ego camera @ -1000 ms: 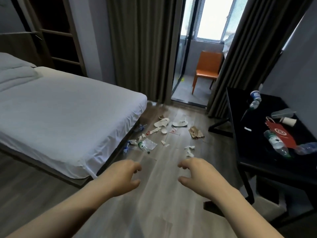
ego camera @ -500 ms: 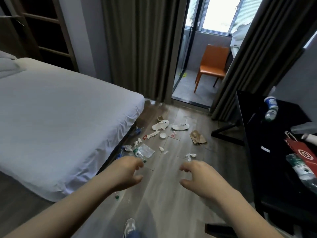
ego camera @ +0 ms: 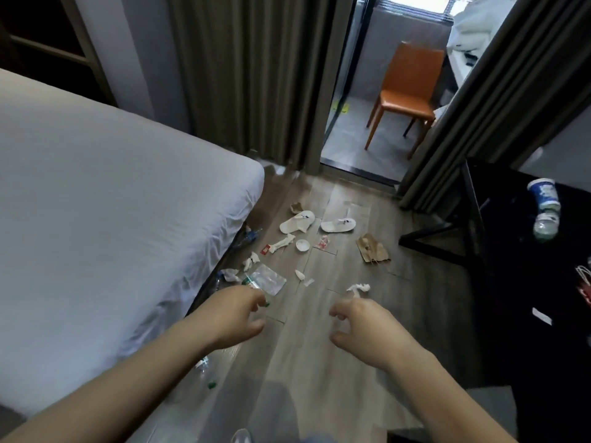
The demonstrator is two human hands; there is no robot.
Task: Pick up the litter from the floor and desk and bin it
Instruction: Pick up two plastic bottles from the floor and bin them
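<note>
Litter [ego camera: 300, 244] lies scattered on the floor [ego camera: 319, 362] ahead of both hands, the bed [ego camera: 96, 235] left of the left hand [ego camera: 235, 314], the desk [ego camera: 527, 282] right of the right hand [ego camera: 367, 327].

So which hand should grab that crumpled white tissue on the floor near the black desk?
Probably the right hand: the crumpled white tissue lies just beyond its curled fingers, with bare floor between. The left hand is over by the white bed, nearer the clear plastic wrapper.

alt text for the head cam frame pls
Two empty hands, left and right, reach over a wood floor strewn with litter: tissues, a paper bag, a plastic bottle. A white bed stands left, a black desk right, an orange chair beyond.
</note>
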